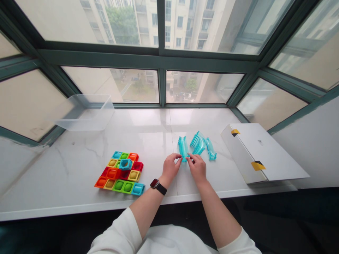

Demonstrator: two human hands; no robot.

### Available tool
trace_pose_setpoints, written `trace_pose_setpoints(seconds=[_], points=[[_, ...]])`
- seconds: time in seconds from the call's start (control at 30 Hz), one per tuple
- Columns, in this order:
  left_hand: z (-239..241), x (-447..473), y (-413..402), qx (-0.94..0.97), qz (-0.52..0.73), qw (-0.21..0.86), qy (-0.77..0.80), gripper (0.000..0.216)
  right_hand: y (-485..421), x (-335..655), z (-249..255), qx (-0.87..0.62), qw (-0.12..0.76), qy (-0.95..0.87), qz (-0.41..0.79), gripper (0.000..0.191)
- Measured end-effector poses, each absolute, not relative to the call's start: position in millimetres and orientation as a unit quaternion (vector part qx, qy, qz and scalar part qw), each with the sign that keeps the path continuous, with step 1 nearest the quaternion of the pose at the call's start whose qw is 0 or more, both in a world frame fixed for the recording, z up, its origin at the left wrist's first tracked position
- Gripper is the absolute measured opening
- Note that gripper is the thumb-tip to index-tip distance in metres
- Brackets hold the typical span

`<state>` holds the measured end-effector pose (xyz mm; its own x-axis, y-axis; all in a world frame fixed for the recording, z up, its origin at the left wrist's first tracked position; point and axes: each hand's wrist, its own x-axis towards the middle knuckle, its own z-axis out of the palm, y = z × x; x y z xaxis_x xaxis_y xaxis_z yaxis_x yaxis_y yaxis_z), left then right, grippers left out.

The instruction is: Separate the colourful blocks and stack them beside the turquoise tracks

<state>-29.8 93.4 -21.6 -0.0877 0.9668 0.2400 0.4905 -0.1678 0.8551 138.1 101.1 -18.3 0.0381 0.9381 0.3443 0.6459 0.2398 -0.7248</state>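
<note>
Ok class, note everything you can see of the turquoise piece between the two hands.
The turquoise piece is a narrow, ribbed channel of translucent-looking plastic, its ridges running crosswise. It points away from the person on the marble counter, beside two similar pieces. The left hand and right hand touch its near end.

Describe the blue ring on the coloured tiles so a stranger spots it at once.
On the white marble sill, find the flat patch of coloured plastic tiles toward the left. The blue hollow ring sits on top, the only piece stacked rather than lying flat.
</note>
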Motion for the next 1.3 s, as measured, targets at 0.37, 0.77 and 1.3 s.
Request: trace_pose_setpoints(seconds=[0.37,0.77,1.3], points=[[-24,-30,93,0.614,0.44,0.279,0.593,0.008,96,141,-24,-0.601,0.418,-0.649,0.209,0.043],[-31,-47,46,0.608,0.421,0.287,0.609,0.013,52,138,-51,-0.604,0.419,-0.627,0.259,0.028],[-8,-89,-60,0.696,0.336,0.364,0.519,0.028,0,95,-46,-0.563,0.299,-0.748,0.185,0.018]])
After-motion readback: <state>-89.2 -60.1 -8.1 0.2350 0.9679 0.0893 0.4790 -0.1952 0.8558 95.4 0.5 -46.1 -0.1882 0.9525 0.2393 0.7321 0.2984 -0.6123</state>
